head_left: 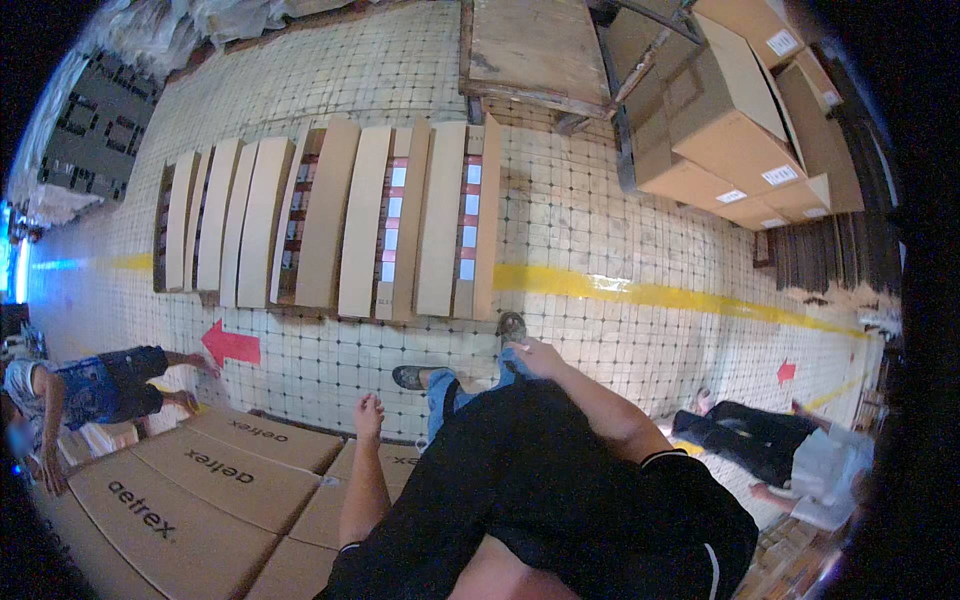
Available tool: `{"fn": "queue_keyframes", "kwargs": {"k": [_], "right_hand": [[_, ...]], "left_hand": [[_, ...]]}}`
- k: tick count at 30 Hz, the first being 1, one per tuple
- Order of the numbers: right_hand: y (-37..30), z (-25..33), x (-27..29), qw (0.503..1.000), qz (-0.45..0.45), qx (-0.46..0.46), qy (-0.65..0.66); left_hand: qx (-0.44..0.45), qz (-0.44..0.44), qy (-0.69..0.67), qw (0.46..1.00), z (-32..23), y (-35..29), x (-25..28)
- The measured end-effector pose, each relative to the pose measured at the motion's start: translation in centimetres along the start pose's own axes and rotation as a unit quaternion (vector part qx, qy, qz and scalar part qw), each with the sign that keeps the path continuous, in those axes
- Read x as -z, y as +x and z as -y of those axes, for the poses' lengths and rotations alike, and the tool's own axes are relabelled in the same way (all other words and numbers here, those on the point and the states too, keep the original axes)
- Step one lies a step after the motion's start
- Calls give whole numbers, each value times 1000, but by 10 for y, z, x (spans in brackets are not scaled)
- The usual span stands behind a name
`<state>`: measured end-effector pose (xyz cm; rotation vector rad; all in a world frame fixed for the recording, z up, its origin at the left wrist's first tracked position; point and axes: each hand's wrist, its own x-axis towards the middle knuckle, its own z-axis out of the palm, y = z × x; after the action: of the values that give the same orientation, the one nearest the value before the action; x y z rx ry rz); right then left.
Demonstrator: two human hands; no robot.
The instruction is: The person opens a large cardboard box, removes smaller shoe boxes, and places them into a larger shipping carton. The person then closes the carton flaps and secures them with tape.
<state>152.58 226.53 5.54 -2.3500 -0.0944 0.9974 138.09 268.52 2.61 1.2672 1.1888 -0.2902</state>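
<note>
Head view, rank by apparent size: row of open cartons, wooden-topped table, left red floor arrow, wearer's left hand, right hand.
1. Row of open cartons
2. Wooden-topped table, cut off by picture edge
3. Left red floor arrow
Left hand and right hand: smallest, too alike to rank.

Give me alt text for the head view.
The person's left hand and right hand hang over a tiled floor, holding nothing visible. Ahead stands a row of long open cartons; closed brown boxes lie at lower left, with a co-worker at each side.

Hands (pixel 538 357) apart, open cartons (pixel 330 215) ahead
</note>
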Motion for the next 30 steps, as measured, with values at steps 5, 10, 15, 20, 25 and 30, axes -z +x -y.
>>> {"fn": "queue_keyframes", "kwargs": {"k": [5, 10, 15, 20, 25, 30], "right_hand": [[-12, -28, 33, 997, 57, -45, 1], [-20, -13, 48, 997, 45, 26, -49], [39, 0, 22, 994, 51, 50, -85], [164, -21, -37, 934, -65, 300, -181], [258, -58, -88, 844, -180, 454, -221], [262, -93, -87, 826, -191, 493, -196]], "left_hand": [[-71, 54, 59, 994, 1, -59, -100], [-107, 123, 138, 977, 20, -95, -153], [-189, 154, 227, 943, 19, -27, -176], [-340, 42, 373, 862, 22, 135, -216], [-493, -52, 470, 730, 73, 237, -255], [-599, -94, 419, 676, 106, 269, -249]]}}
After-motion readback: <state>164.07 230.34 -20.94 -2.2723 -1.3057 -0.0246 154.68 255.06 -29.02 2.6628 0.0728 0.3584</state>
